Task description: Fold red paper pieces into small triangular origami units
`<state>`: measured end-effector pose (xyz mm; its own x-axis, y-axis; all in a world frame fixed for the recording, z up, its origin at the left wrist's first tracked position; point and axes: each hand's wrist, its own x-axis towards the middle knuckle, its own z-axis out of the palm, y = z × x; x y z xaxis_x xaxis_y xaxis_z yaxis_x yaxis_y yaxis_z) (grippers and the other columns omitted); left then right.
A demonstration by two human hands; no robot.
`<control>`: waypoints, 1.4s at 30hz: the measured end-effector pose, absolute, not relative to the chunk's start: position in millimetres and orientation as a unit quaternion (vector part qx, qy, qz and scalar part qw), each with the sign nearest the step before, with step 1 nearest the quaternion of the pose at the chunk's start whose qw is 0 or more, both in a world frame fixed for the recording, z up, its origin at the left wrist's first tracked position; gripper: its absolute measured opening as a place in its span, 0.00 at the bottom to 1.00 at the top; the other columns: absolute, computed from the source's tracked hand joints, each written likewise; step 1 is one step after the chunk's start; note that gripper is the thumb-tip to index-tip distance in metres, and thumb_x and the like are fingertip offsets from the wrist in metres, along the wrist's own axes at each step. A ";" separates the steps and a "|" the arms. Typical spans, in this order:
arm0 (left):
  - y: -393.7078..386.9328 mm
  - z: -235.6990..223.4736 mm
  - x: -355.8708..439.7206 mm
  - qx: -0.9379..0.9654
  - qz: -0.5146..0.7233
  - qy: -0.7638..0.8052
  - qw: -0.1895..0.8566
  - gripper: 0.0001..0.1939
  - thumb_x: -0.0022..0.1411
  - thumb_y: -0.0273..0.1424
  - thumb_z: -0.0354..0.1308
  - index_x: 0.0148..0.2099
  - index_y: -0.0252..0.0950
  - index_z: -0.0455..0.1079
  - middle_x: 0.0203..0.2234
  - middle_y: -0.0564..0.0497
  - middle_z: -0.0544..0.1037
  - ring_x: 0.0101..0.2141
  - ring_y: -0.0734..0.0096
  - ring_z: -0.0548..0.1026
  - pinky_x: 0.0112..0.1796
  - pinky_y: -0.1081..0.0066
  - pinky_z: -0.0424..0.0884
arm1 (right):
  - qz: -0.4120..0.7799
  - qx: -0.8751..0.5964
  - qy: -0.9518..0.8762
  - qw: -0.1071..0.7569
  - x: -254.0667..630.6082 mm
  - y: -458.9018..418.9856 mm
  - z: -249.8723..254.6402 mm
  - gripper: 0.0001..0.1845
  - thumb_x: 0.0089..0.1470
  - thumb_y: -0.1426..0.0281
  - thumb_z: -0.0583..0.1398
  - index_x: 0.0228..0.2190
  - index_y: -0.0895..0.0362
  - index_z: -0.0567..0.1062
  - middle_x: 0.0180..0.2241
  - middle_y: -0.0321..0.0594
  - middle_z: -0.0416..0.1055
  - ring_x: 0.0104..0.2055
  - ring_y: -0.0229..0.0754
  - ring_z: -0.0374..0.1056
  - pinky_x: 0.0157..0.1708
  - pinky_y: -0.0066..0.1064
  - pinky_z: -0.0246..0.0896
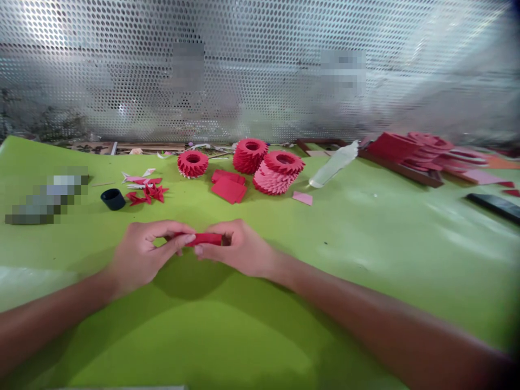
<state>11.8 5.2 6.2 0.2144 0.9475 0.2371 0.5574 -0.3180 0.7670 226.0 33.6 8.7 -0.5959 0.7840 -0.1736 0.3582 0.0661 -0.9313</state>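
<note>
A folded strip of red paper is held just above the green table, between both hands. My left hand pinches its left end with thumb and fingers. At the other end, my right hand grips the paper, its thumb below and fingers curled behind. Beyond the hands lies a small stack of red paper pieces. Folded red paper pieces lie in a loose pile behind my left hand, beside a dark round ring or cap.
Ring-shaped red and pink folded-paper pieces stand at the back middle. Right of them lie a pink paper slip and a translucent bottle or tube. A tray with red paper and a dark phone-like object are far right.
</note>
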 end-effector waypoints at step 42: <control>15.3 6.2 8.8 0.681 0.380 0.507 0.366 0.17 0.62 0.42 0.59 0.30 0.34 0.77 0.20 0.51 0.77 0.19 0.75 0.69 0.18 0.77 0.60 | 0.416 -0.389 -0.759 0.315 241.9 50.3 13.4 0.16 0.56 0.60 0.64 0.28 0.61 0.81 0.21 0.37 0.72 0.19 0.31 0.58 0.17 0.24 0.47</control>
